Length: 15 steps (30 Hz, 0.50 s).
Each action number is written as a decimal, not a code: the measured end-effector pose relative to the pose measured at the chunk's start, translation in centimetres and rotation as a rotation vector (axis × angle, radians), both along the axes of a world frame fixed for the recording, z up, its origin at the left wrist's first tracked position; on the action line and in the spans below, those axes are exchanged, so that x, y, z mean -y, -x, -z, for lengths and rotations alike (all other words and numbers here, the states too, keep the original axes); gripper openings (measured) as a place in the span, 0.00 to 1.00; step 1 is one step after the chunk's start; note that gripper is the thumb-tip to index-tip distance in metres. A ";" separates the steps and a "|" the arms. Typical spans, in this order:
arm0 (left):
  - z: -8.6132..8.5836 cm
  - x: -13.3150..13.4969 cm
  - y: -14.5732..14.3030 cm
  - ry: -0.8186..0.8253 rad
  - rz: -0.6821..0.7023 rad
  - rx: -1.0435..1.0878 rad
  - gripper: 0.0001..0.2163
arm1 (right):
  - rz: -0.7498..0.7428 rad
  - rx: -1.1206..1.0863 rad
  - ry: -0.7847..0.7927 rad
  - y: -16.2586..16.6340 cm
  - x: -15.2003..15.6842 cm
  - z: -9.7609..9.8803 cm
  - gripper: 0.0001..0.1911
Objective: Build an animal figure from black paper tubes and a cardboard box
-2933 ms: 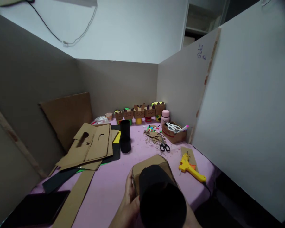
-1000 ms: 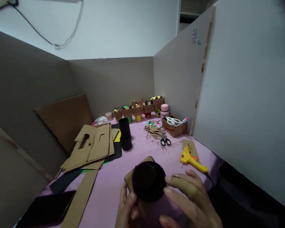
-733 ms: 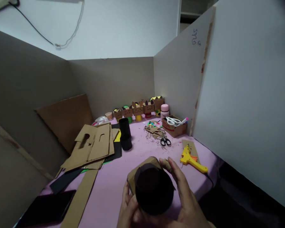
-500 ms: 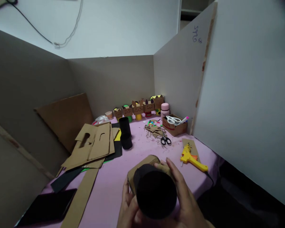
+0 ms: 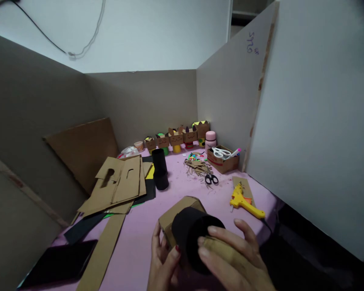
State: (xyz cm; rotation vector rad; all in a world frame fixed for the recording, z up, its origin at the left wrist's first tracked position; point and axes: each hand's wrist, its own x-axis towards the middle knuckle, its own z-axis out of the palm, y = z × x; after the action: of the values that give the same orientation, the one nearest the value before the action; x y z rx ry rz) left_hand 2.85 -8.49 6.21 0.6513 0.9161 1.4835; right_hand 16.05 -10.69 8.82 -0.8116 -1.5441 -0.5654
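A black paper tube (image 5: 185,230) lies tilted in front of me, its open end facing me. Against its far side sits a folded brown cardboard piece (image 5: 177,212). My left hand (image 5: 165,254) is closed around the cardboard and the tube's left side, thumb on the tube. At the tube's open mouth, my right hand (image 5: 233,254) grips a narrow tan cardboard piece (image 5: 224,248) between its fingers, fingertips reaching into the opening. The inside of the tube is dark, and part of the narrow piece is hidden by the fingers.
Cardboard sheets (image 5: 118,182) and a dark tablet (image 5: 60,262) lie left. Two black tubes (image 5: 159,161) stand mid-table. Scissors (image 5: 211,179) lie by cardboard scraps (image 5: 197,167). A yellow glue gun (image 5: 245,204) rests right, near a box (image 5: 223,161). Several animal-faced figures (image 5: 176,139) line the back.
My right hand has moved from the tube's right side to its open mouth, with the narrow piece now in its fingers. The tube has turned slightly, showing more of its left side.
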 end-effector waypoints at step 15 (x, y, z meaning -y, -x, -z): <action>-1.2 0.9 0.3 -0.096 -0.229 -0.235 0.56 | -0.015 -0.082 0.134 1.1 -1.2 1.6 0.16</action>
State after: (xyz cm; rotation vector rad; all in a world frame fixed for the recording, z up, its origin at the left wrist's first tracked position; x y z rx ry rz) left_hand 2.51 -9.40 7.39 0.8252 1.1348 1.6871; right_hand 14.93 -9.53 7.24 -0.9136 -1.5231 -0.4162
